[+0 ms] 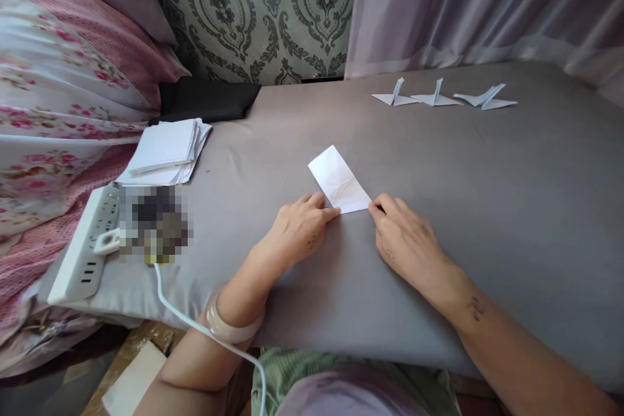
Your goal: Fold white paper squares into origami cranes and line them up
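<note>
A person's two bare hands work at a gray cloth-covered surface (302,130), with a small piece of folded white paper (338,181) lying on it near the middle of the scene. The paper is a slanted strip, its far end pointing up and to the left, with faint creases across its face. The left hand (298,229) is at its near left corner, thumb tip touching the paper and the other fingers curled; whether they grip it or only press it down cannot be told. The right hand (407,240) has its fingers bent inward and pinches the near right corner between thumb and forefinger. A pale bangle (229,328) circles the left forearm. At the far right, three folded paper birds (436,101) stand in a row, wings spread. On the left side lies a stack of white paper (163,149), in front of a black folded item (209,101). Nearer, a white power strip (85,247) sits at the left edge beside a blurred-out object (158,224), from which a white cable (182,317) runs across the left forearm. Behind are patterned wallpaper (273,6) and a pale purple curtain (439,6); floral fabric (58,91) hangs at left.
</note>
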The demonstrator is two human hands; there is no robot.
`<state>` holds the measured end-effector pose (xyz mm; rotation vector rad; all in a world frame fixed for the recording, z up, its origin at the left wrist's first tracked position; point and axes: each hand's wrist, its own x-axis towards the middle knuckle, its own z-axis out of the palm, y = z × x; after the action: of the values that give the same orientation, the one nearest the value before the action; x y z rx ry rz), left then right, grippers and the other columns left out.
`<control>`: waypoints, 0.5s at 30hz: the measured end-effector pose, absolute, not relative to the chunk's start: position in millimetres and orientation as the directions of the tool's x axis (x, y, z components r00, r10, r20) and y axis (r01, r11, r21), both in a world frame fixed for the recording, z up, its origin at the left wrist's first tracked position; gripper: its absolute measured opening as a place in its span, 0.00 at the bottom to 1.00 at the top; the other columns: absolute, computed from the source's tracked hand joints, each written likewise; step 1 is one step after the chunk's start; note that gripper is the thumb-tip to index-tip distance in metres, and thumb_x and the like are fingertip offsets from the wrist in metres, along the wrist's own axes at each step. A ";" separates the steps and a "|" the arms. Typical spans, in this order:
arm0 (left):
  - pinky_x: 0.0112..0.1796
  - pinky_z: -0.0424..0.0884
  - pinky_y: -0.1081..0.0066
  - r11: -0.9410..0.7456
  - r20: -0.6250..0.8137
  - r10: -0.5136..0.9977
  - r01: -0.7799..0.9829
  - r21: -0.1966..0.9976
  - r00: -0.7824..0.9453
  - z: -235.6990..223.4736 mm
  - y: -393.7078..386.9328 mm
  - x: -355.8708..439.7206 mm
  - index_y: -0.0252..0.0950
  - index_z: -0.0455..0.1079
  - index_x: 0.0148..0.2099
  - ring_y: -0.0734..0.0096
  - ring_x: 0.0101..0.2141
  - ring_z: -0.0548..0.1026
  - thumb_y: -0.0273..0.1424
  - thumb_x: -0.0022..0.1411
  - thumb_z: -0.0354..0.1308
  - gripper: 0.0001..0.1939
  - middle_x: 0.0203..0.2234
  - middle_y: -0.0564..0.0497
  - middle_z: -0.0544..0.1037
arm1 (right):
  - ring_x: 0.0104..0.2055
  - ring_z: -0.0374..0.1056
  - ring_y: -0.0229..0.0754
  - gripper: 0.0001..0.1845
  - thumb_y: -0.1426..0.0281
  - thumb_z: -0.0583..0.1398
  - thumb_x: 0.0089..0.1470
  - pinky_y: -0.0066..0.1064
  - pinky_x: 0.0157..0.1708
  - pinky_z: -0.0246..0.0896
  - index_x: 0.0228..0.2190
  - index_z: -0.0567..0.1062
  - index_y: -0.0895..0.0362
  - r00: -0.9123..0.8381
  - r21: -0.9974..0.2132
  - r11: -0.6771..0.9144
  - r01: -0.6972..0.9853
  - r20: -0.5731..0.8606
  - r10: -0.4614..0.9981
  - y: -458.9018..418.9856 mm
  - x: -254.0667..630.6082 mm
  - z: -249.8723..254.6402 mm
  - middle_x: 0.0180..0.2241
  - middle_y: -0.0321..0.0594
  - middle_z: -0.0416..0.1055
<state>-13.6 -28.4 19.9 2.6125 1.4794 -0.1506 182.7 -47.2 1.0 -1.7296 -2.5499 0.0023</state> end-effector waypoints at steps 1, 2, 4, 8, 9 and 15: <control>0.26 0.60 0.73 -0.506 -0.151 0.845 0.859 0.084 0.512 19.6 -27.6 -14.0 0.49 0.68 0.56 0.65 0.39 0.73 0.24 0.65 0.45 0.22 0.43 0.48 0.73 | 0.39 0.65 0.45 0.16 0.84 0.50 0.54 0.35 0.30 0.56 0.37 0.74 0.60 -0.368 -0.046 0.371 0.928 0.060 0.928 -46.0 185.1 0.3 0.40 0.46 0.70; 0.26 0.60 0.73 -0.498 -0.147 0.848 0.861 0.106 0.509 19.0 -26.5 -14.8 0.49 0.69 0.55 0.66 0.37 0.73 0.24 0.65 0.45 0.23 0.43 0.49 0.73 | 0.39 0.65 0.45 0.16 0.84 0.50 0.53 0.34 0.30 0.56 0.36 0.74 0.59 -0.367 -0.067 0.372 0.926 0.073 0.927 -44.2 187.5 -0.5 0.40 0.46 0.70; 0.27 0.61 0.73 -0.467 -0.136 0.862 0.869 0.160 0.488 17.3 -23.5 -16.8 0.48 0.72 0.52 0.68 0.35 0.74 0.24 0.64 0.44 0.22 0.43 0.50 0.74 | 0.38 0.65 0.44 0.14 0.83 0.51 0.52 0.34 0.31 0.56 0.32 0.74 0.58 -0.324 -0.133 0.337 0.932 0.108 0.940 -38.8 191.9 -2.3 0.38 0.44 0.71; 0.30 0.64 0.71 -0.322 -0.142 0.922 0.916 0.237 0.361 16.0 -16.8 -19.3 0.41 0.75 0.37 0.67 0.34 0.75 0.22 0.60 0.44 0.18 0.39 0.51 0.78 | 0.33 0.67 0.42 0.10 0.79 0.53 0.50 0.33 0.30 0.55 0.28 0.73 0.56 -0.092 -0.360 0.151 0.921 0.177 0.980 -24.6 195.0 -6.7 0.34 0.40 0.74; 0.31 0.64 0.71 -0.283 -0.153 0.934 0.928 0.243 0.324 16.8 -15.6 -19.2 0.40 0.75 0.35 0.67 0.34 0.75 0.22 0.59 0.44 0.18 0.38 0.51 0.79 | 0.33 0.67 0.42 0.09 0.78 0.54 0.49 0.33 0.30 0.56 0.29 0.73 0.55 -0.052 -0.427 0.139 0.894 0.208 0.977 -21.2 194.6 -8.3 0.35 0.39 0.74; 0.29 0.62 0.72 -0.147 -0.106 0.977 0.947 0.286 0.184 25.2 -14.1 -19.5 0.39 0.73 0.30 0.67 0.29 0.73 0.22 0.55 0.44 0.15 0.28 0.51 0.78 | 0.40 0.69 0.48 0.12 0.64 0.56 0.55 0.38 0.40 0.63 0.38 0.71 0.57 0.103 -0.673 0.177 0.718 0.355 0.929 -7.3 190.3 -13.1 0.37 0.46 0.73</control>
<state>-19.5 -14.1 25.2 2.1761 1.8337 0.1506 190.3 -7.3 -13.1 -1.5895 -1.6621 0.3366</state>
